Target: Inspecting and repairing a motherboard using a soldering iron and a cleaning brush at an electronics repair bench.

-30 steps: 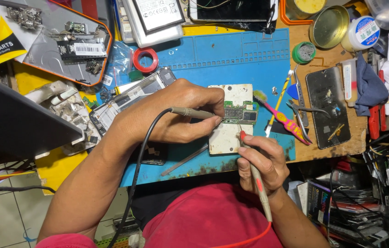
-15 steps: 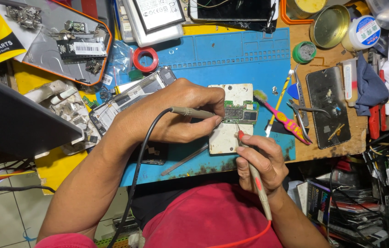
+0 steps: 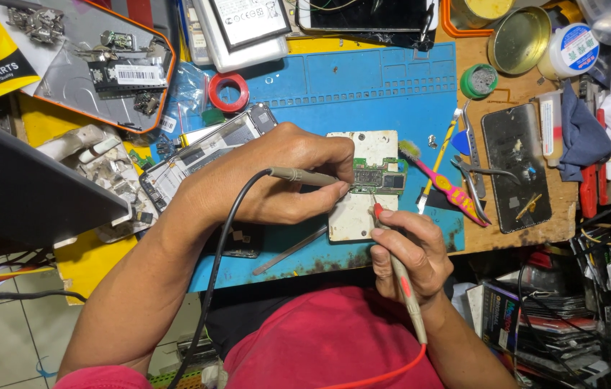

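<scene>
On the blue work mat, a small green circuit board is seated on a white block, and two probes are brought to it: a black-leaded probe is pinched in the closed left hand, a red-leaded probe is gripped pen-fashion in the closed right hand. Both tips are held close together at the board's lower edge, so a slip is judged likely to bridge neighbouring contacts. A nudge from either hand could also shift the board, since no clamp is visible.
</scene>
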